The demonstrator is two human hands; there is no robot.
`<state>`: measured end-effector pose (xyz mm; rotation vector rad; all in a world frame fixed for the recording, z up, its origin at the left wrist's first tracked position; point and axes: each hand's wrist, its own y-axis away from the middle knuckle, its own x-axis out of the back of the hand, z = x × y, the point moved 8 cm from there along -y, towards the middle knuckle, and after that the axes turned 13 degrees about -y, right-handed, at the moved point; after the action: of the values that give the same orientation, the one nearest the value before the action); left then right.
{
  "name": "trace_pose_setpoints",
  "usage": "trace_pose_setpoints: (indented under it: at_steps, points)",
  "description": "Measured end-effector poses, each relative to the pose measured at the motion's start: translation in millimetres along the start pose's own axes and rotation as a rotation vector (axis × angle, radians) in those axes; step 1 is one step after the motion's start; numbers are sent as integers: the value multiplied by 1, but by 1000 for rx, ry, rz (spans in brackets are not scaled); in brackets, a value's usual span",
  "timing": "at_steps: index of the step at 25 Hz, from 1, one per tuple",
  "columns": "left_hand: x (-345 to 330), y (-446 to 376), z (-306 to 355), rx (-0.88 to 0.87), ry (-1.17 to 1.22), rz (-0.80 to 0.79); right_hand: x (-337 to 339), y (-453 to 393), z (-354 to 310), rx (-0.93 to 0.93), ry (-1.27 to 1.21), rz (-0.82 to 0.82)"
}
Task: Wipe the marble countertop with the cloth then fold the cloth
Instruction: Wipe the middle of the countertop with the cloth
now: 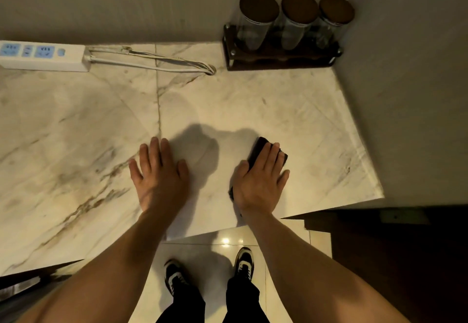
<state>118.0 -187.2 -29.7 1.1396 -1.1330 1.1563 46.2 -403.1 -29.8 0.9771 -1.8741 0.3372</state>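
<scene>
On the marble countertop [76, 130], mid-wipe with a dark cloth [258, 149]

Right hand [260, 183] lies flat, fingers spread, pinning the cloth to the stone near the front edge; left hand [162, 178] rests open and empty beside it. I'd keep the palm pressure even, use overlapping strokes, and steer clear of the power strip [43, 56] and jar rack [281, 54] at the back.

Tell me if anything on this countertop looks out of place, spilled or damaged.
Nothing is spilled or visibly broken. The one untidy thing is the power strip's cord, trailing loose across the marble countertop toward the jar rack. The right hand rests flat on the dark cloth.
</scene>
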Motion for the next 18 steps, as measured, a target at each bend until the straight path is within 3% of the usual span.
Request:
trace_pose_setpoints:
  at_steps: [5,8,14,18]
  points:
    - [1,-2,-2,42,66,-43,1,20,10,72,-5,-22]
    - [14,1,19,-48,47,28,3,24,13,175,23,-54]
    - [12,12,80,-209,18,36,14,17,26,548,153,-266]
    - [-3,11,97,-202,-7,-1,22,4,33,815,285,-405]
